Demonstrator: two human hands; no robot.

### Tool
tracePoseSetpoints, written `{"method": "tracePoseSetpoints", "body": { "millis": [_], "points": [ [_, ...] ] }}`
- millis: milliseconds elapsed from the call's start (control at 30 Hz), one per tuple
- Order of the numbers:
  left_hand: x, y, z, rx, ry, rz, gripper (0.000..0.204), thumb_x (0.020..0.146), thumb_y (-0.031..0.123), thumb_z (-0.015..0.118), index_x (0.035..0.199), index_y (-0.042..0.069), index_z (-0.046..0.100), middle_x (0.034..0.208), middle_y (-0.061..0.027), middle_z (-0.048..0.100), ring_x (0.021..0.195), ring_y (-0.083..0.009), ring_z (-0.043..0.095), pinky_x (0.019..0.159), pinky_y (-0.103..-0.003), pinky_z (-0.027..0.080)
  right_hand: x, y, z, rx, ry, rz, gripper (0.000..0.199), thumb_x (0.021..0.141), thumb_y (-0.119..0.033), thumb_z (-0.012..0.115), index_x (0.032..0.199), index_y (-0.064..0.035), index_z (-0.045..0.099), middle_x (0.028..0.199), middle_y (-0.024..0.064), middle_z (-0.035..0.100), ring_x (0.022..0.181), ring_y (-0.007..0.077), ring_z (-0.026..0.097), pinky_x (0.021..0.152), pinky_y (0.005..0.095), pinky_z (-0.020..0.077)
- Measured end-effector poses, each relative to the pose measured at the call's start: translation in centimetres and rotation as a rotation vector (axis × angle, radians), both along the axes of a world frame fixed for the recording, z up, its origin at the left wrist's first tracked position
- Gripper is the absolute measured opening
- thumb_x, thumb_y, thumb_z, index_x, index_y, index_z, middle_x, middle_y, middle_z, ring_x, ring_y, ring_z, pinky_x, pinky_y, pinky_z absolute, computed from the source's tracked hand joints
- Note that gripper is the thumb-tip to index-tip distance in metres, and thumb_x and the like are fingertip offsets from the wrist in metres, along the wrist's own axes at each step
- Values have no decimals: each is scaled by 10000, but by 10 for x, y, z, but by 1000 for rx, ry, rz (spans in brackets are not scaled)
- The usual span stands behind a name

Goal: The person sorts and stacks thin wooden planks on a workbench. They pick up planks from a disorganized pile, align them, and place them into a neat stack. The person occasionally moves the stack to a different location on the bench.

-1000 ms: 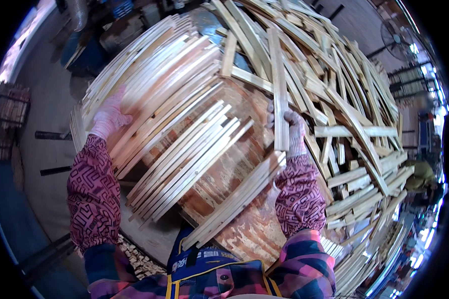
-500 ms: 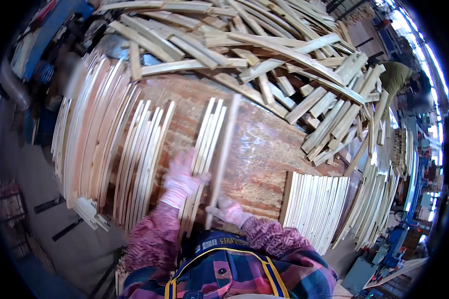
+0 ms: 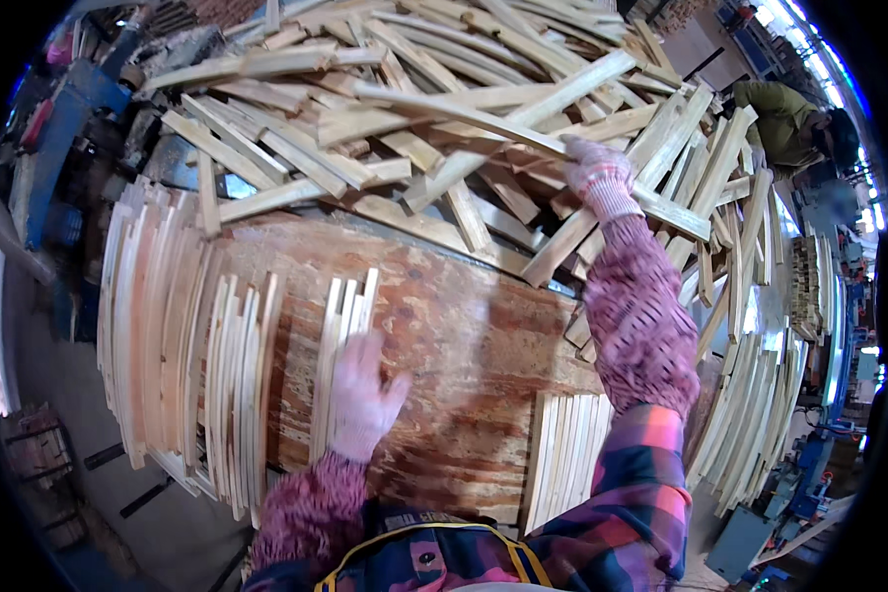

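Note:
My right hand point(image 3: 600, 178), in a pale knit glove, reaches to the heap of loose wood at the far side. Its fingers are closed on the end of a long wooden strip point(image 3: 464, 118) that lies across the heap. My left hand point(image 3: 367, 395), gloved too, rests with fingers stretched and thumb apart at a small row of upright-laid wooden strips point(image 3: 345, 306). That hand covers the row's middle part. Both forearms wear patterned purple sleeves. Under the row is a worn, brown-streaked wooden tabletop point(image 3: 454, 345).
Left of the small row lie a narrow row of strips point(image 3: 232, 385) and a wider, pinkish row point(image 3: 153, 326). Another row point(image 3: 567, 454) sits near right, partly behind my right arm. More strips point(image 3: 745, 414) stand farther right. A person in olive clothing point(image 3: 775, 123) is beyond the heap.
My right hand has gone from the near edge of the table out to the heap. The strip it was handling now lies with the small row. My left hand stays by that row.

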State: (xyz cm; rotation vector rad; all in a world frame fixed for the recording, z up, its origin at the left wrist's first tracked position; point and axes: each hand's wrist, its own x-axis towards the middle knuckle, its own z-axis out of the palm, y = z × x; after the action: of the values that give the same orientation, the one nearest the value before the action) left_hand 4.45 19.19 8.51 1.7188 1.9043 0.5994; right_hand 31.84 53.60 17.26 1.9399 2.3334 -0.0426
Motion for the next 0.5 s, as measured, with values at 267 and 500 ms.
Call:
{"method": "tracePoseSetpoints", "body": {
  "millis": [267,500],
  "points": [
    [85,87,-43,-445,-1994,305,521,927,205,657,1372,32,449,1272,-197,589,1058,-302,653,894,-441,583,-33,-33,-94,-449,1132,-110,834,831,-353,749,1460,23,349,1177,181,660,1075,233,623,919,377,500],
    [48,75,-10,-437,-1749,350,417,963,265,602,1311,61,498,1110,-157,660,857,-266,687,736,-395,595,-77,85,-96,234,467,-421,722,747,-469,728,1221,55,579,1114,220,678,1032,310,674,882,416,522]
  ]
}}
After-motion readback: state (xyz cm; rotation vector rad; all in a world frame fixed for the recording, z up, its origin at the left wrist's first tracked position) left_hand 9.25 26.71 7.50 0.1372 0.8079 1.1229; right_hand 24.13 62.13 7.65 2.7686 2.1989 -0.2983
